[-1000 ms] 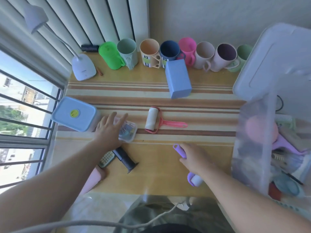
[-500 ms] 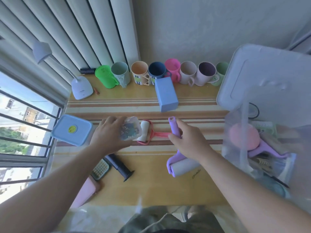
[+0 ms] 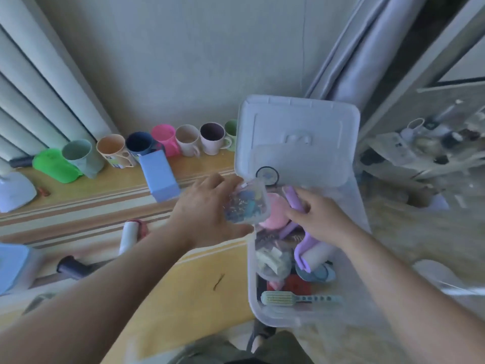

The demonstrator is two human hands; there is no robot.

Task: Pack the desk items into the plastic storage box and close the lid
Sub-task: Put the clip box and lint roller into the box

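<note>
At the frame's centre the left hand (image 3: 207, 211) holds a small clear case of coloured clips (image 3: 248, 203) over the open plastic storage box (image 3: 265, 315). Just right, the right hand (image 3: 319, 219) grips a purple lint roller (image 3: 312, 254) above the box's contents. The lid (image 3: 299, 122) stands tilted behind. Mugs (image 3: 187, 140) line the worktop (image 3: 189, 292) at upper left.

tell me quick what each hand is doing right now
Left hand: closed on the small clear case of clips, over the storage box.
Right hand: closed on the purple lint roller, inside the box.
</note>
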